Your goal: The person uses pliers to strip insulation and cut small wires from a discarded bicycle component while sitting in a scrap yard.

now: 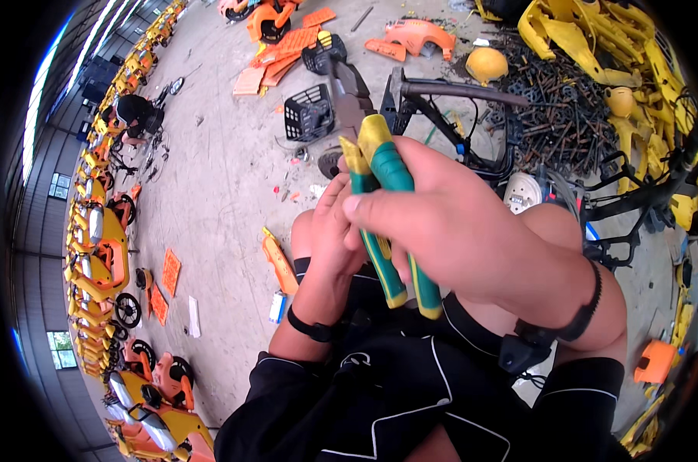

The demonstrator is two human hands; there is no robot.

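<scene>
My right hand (449, 208) is wrapped round the green and yellow handles of a pair of pliers (395, 169). Its dark metal jaws point away from me, over the floor. My left hand (335, 219) is just left of the handles, its fingers bent and pressed together. The pliers and my right hand partly cover it, so whatever it may hold is hidden. A black metal frame (457, 92) lies beyond my right hand. Past the pliers' left side is a black plastic basket (308, 114).
Rusty metal parts (553, 104) are heaped at far right, beside yellow body panels (572, 31). Orange panels (280, 58) lie further off. An orange-yellow plastic piece (278, 262) rests by my left knee. Yellow scooters (103, 262) line the left, where another person (133, 115) crouches.
</scene>
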